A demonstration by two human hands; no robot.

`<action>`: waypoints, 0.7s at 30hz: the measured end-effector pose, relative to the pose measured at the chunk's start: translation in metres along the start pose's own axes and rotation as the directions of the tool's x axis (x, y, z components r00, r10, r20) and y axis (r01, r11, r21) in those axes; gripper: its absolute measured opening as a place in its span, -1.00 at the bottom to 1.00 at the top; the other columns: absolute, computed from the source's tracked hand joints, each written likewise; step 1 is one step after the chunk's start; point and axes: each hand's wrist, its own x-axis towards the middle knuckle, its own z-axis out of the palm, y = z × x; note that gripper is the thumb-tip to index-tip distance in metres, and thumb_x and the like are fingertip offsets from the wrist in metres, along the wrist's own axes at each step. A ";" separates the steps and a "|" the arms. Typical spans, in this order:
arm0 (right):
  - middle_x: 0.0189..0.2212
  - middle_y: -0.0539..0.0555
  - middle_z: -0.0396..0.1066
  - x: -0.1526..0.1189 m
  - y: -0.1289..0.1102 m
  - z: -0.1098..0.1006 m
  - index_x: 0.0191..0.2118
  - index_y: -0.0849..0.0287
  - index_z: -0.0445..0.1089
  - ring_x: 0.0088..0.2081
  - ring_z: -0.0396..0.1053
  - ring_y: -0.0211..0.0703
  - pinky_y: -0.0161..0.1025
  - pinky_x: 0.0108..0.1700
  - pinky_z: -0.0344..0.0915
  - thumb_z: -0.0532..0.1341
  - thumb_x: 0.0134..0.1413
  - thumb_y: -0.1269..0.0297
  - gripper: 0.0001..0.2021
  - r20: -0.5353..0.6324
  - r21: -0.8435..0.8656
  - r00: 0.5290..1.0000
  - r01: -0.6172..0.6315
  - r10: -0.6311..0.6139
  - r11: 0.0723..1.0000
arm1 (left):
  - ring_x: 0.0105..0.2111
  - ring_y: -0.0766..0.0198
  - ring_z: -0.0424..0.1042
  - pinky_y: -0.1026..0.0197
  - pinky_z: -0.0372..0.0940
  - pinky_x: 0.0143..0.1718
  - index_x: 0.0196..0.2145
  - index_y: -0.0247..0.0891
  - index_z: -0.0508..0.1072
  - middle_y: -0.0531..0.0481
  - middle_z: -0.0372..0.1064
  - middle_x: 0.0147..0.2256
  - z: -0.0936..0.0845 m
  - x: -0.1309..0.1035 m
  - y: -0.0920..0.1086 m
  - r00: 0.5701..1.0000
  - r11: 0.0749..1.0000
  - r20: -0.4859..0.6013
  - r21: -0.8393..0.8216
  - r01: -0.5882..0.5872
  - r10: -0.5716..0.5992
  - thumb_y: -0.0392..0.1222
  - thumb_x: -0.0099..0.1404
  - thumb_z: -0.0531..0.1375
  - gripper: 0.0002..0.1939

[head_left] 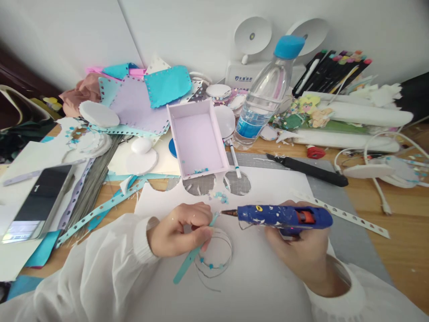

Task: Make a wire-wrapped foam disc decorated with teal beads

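My left hand is closed around slim teal tweezers, their broad rounded end pointing down toward me. At their upper tip is a small pale piece too small to make out. A thin wire ring with several little blue pieces lies just under my left fingers; whether they also grip it is hidden. My right hand grips a blue hot glue gun smeared with dried glue. Its nozzle points left, very close to the tweezer tip. White paper lies beneath both hands.
A lilac box stands ahead, with blue bits inside. Behind it to the right leans a water bottle. A black craft knife lies on the grey mat. At left are a phone and punched paper strips.
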 end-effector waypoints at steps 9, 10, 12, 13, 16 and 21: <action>-0.44 0.03 0.26 0.031 0.022 -0.031 -0.31 0.09 0.12 -0.44 0.31 -0.04 -0.09 -0.42 0.27 0.33 -0.26 0.02 -0.56 -0.106 -0.404 0.992 -0.109 0.072 0.908 | -0.53 0.29 0.15 0.19 0.12 -0.42 -0.66 -0.29 0.35 -0.02 0.22 -0.66 -0.002 0.001 0.005 0.998 0.996 -0.066 -0.090 0.009 -0.015 -0.12 0.36 0.03 -0.55; -0.44 0.05 0.25 0.035 0.030 -0.037 -0.33 0.10 0.13 -0.41 0.31 -0.01 -0.07 -0.39 0.27 0.31 -0.25 0.01 -0.57 -0.087 -0.455 0.995 -0.087 0.054 0.886 | -0.54 0.31 0.15 0.21 0.11 -0.44 -0.66 -0.30 0.37 -0.02 0.21 -0.65 -0.003 0.001 0.006 0.996 0.994 -0.085 -0.103 0.018 -0.027 -0.12 0.35 0.05 -0.55; -0.42 0.10 0.26 0.040 0.043 -0.046 -0.33 0.11 0.16 -0.35 0.31 0.06 -0.01 -0.32 0.28 0.26 -0.18 -0.02 -0.61 -0.015 -0.516 1.000 -0.011 0.003 0.857 | -0.56 0.34 0.15 0.23 0.08 -0.47 -0.65 -0.31 0.40 0.01 0.20 -0.64 -0.003 -0.001 0.010 0.990 0.991 -0.132 -0.131 0.034 -0.051 -0.13 0.34 0.07 -0.57; -0.40 0.13 0.27 0.041 0.047 -0.049 -0.32 0.13 0.18 -0.30 0.31 0.10 0.04 -0.27 0.27 0.23 -0.14 -0.03 -0.63 0.007 -0.544 0.999 0.042 -0.046 0.838 | -0.57 0.36 0.15 0.24 0.08 -0.48 -0.64 -0.32 0.42 0.02 0.20 -0.63 -0.002 -0.001 0.012 0.984 0.989 -0.163 -0.138 0.048 -0.070 -0.13 0.33 0.08 -0.58; -0.34 0.17 0.27 0.039 0.043 -0.055 -0.25 0.17 0.20 -0.20 0.29 0.16 0.11 -0.13 0.23 0.18 -0.02 0.01 -0.66 -0.001 -0.584 0.965 0.213 -0.263 0.783 | -0.57 0.37 0.16 0.26 0.10 -0.47 -0.62 -0.30 0.46 0.04 0.23 -0.62 0.000 -0.003 0.021 0.948 0.986 -0.279 -0.114 0.124 -0.151 -0.13 0.32 0.09 -0.60; -0.40 0.04 0.26 0.023 -0.015 -0.051 -0.28 0.10 0.16 -0.33 0.30 -0.11 -0.17 -0.30 0.27 0.20 0.05 0.30 -0.83 0.088 -0.299 0.803 0.586 -0.590 0.753 | -0.59 0.37 0.19 0.28 0.14 -0.49 -0.65 -0.30 0.49 0.03 0.29 -0.65 0.015 0.003 0.046 0.878 0.970 -0.412 -0.125 0.210 -0.244 -0.15 0.25 0.12 -0.63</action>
